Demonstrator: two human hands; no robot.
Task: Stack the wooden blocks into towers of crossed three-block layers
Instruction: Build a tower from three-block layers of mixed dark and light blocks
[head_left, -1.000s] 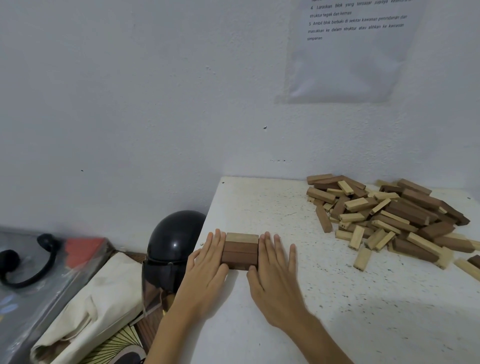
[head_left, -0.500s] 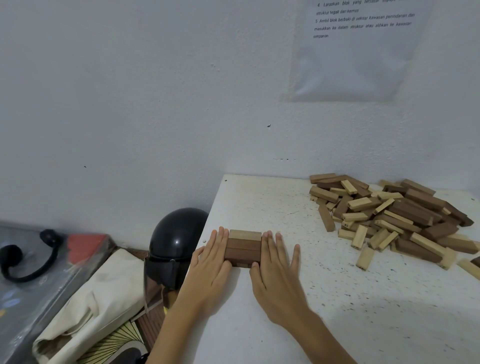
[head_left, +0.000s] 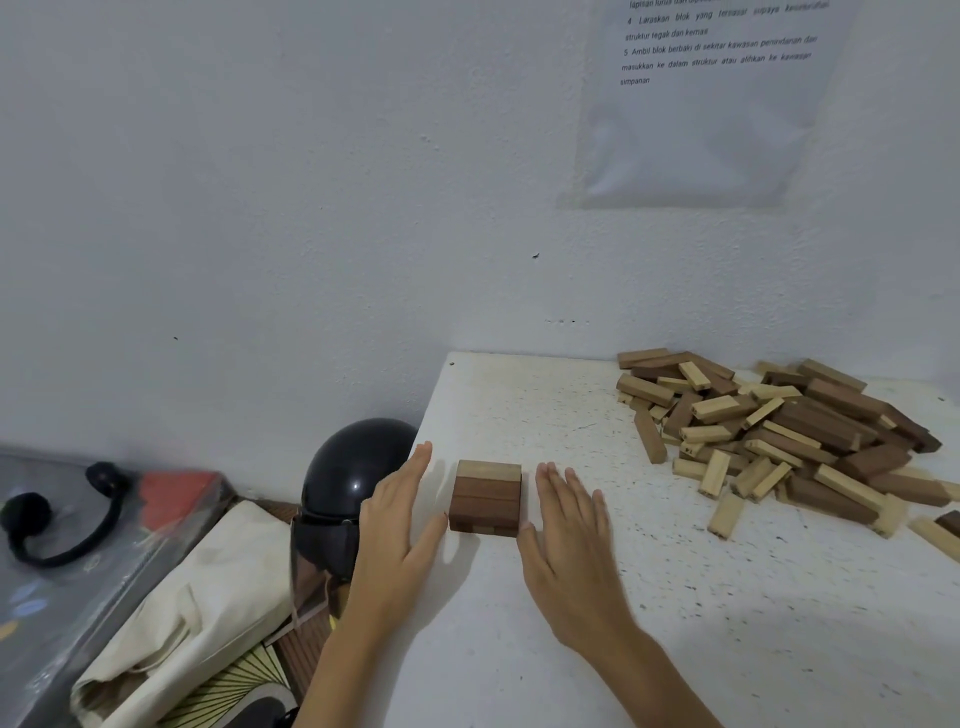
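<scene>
A low stack of wooden blocks (head_left: 487, 496) sits near the left edge of the white table (head_left: 582, 597); its top layer shows one light block at the back and two dark ones in front. My left hand (head_left: 397, 525) is flat with straight fingers just left of the stack, a small gap between them. My right hand (head_left: 569, 540) lies flat to the stack's right, its thumb near the front corner. A loose pile of light and dark blocks (head_left: 779, 436) lies at the table's back right.
A black helmet (head_left: 345, 483) stands beside the table's left edge, with a cream cloth bag (head_left: 192, 618) and a grey surface bearing a black strap (head_left: 57, 519) further left. The white wall carries a printed sheet (head_left: 706, 98). Stray blocks (head_left: 940, 535) lie at the right edge.
Both hands pressed against the stack's sides before; now they have drawn apart sideways, leaving gaps on each side. The stack stays in place.
</scene>
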